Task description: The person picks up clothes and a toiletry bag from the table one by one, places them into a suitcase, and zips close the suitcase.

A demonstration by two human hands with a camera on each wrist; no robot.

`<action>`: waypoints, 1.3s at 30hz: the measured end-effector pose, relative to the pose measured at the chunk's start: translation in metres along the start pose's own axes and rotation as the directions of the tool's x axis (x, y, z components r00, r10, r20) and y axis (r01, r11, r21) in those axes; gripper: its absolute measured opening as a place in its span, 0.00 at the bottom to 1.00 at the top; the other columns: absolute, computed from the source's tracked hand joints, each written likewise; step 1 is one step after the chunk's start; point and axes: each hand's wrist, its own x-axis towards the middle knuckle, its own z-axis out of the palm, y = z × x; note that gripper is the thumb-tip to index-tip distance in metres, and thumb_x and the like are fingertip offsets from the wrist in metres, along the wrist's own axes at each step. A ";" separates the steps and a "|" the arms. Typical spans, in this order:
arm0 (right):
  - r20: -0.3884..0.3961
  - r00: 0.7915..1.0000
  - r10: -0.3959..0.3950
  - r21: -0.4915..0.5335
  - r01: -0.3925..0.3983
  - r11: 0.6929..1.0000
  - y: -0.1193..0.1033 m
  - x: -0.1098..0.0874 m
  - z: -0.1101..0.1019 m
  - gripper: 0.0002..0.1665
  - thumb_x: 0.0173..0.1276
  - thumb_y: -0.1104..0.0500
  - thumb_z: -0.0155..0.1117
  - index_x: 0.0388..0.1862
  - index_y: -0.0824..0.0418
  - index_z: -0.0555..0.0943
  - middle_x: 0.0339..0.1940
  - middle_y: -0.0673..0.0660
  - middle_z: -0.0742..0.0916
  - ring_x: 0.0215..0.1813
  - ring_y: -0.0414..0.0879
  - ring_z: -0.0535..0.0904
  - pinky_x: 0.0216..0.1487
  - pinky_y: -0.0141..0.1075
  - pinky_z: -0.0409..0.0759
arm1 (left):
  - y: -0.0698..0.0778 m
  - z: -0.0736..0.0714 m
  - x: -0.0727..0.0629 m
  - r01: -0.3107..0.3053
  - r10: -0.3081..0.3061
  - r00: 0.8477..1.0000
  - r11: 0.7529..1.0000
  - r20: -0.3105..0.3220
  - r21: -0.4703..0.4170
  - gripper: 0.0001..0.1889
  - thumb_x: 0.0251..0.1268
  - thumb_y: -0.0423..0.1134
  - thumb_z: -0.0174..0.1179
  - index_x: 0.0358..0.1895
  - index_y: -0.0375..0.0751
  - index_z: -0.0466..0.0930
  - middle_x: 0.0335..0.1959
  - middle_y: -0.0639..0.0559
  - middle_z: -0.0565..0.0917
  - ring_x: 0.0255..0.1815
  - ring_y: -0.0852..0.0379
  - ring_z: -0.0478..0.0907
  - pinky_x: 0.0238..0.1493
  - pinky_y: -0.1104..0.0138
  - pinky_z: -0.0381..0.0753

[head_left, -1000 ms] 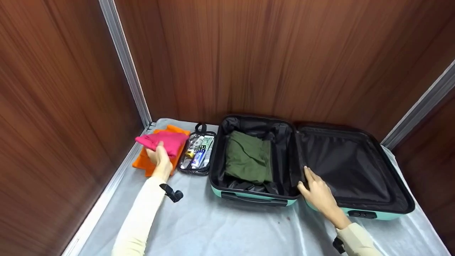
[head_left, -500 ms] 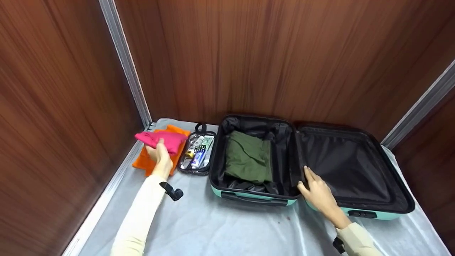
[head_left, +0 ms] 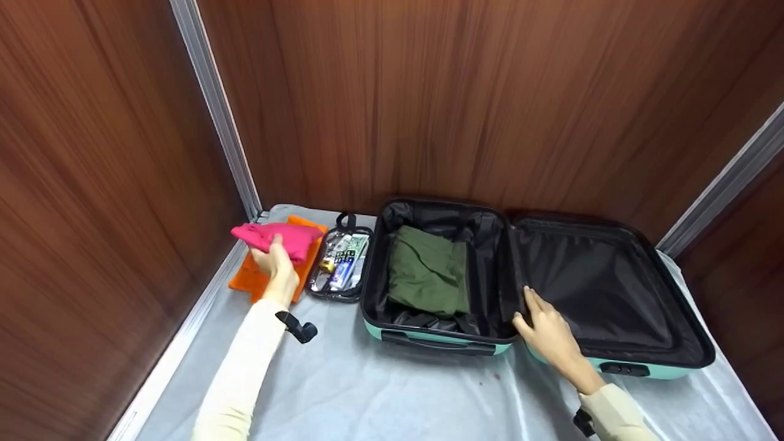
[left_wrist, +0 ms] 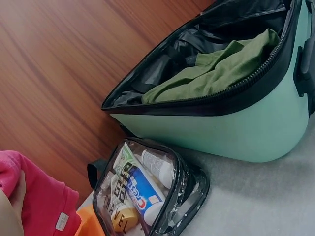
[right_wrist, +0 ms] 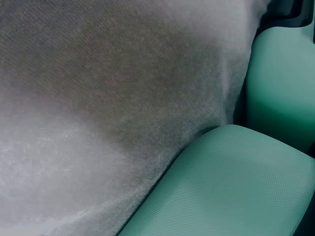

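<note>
My left hand [head_left: 275, 264] holds a folded pink garment [head_left: 282, 236], thumb on top and fingers beneath it. A small white tag shows on the garment [left_wrist: 47, 211] in the left wrist view. It overlaps an orange cloth [head_left: 248, 278] lying on the sheet. In the middle stands an open mint-green suitcase [left_wrist: 206, 132], lined in black, with a folded dark green garment [head_left: 429, 269] in its left half. My right hand [head_left: 548, 331] rests on the suitcase edge near the join of the two halves, fingers fairly straight. The right wrist view misses this hand.
Between the orange cloth and the suitcase lies a clear toiletry bag [head_left: 340, 263] with black trim, holding a toothpaste tube [left_wrist: 142, 191] and small bottles. The suitcase's right half [head_left: 600, 288] lies open. Wood-grain panels [head_left: 441, 104] rise behind and at both sides of the grey sheet [head_left: 367, 392].
My left hand and the pink garment have shifted slightly up and away over the orange cloth, showing more of it. The right hand and suitcase have stayed still.
</note>
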 end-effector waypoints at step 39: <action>-0.014 1.000 -0.010 -0.007 0.010 1.000 0.000 0.000 0.002 0.37 0.72 0.55 0.57 0.73 0.74 0.62 0.68 0.74 0.72 0.61 0.73 0.72 0.56 0.63 0.72 | 0.004 0.034 -0.024 -0.004 0.002 0.998 0.999 0.055 0.042 0.39 0.73 0.40 0.54 0.80 0.49 0.43 0.75 0.47 0.62 0.70 0.52 0.64 0.67 0.67 0.64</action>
